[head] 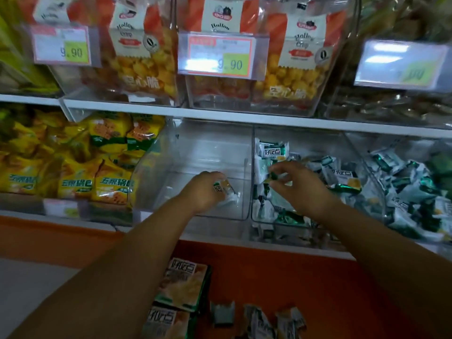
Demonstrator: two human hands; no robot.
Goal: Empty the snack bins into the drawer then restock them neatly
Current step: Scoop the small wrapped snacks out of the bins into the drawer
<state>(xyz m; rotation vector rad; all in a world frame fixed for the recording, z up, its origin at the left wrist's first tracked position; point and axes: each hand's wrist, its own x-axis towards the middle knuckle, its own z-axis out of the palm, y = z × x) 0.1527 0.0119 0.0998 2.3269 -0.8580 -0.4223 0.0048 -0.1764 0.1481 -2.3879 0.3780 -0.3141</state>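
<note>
Head view. Lower shelf (244, 117), white front edge running straight across. At centre a clear bin (215, 143), walls bare, almost empty, with plenty of open room inside. Left hand (205, 189) is in at its front edge, fingers curled round one packet (223, 189), low near the bin floor.

Right bin (315, 140) stands against the same dividing wall. It carries a heap (342, 177) of green-and-white packs, crowded up to its front edge, with little free room. Right hand (300, 185) is over this bin's left side, thumb and forefinger pinched on the end of a second packet (273, 176).

Yellow bags (73, 177) fill the shelf's left end. On the upper shelf, clear bins hold orange bags (144, 69), and the price tags (215, 55) read 9.90.

Below is the orange drawer (330, 297). Boxes (182, 287) sit toward its left and loose packets (259, 319) lie along its near edge. The right half is bare orange. Picture slightly blurred.
</note>
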